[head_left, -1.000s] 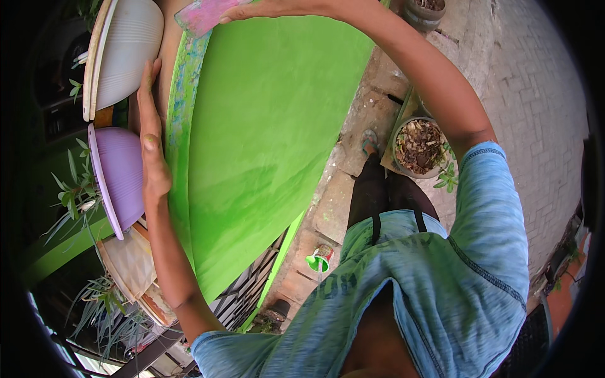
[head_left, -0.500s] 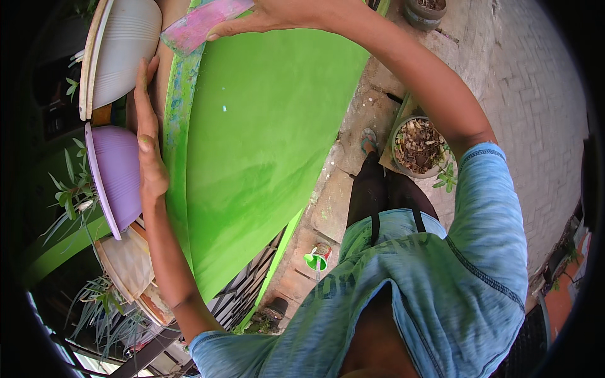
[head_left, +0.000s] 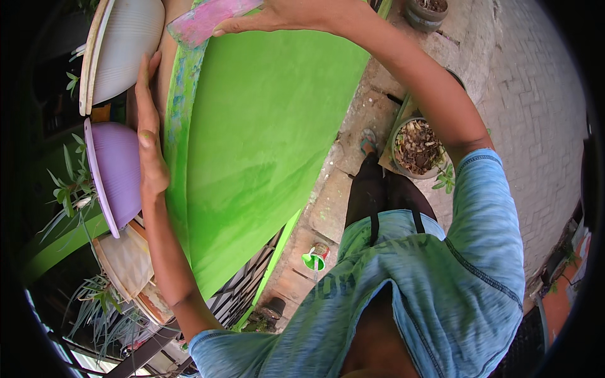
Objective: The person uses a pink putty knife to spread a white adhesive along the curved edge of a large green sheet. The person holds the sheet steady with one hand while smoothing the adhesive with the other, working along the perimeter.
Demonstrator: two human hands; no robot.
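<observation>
So, from my end, the broad, bright-green, curved-looking wall panel (head_left: 271, 126) in mid-frame reads as well covered, bar some darker streaks low down; I'd call that part approx. done. What seems left is the narrow, flat-faced edge strip (head_left: 183, 94) down its left side: lower half's mostly green, but the upper half, toward upper left of frame, is patchy w/ blue & pale bits. R hand (head_left: 277, 14), top edge left of centre, has a flat, pink, paint-smeared slab (head_left: 205, 22) pinched btwn thumb & fingers, grip narrow. Slab's at upper left, over the strip's top visible end; can't tell if it's pressed on or just off it. L hand (head_left: 151, 151) holds nothing: fingers out straight, lying along the tan ledge (head_left: 176, 11), left of frame, beside a white, ribbed, bowl-shaped pot (head_left: 129, 50) & a purple one of the same sort (head_left: 120, 173). An open, round tin w/ bright green inside (head_left: 321, 253) stands lower centre, well apart from both hands. Strip beyond the top edge: can't see, so no call there.
</observation>
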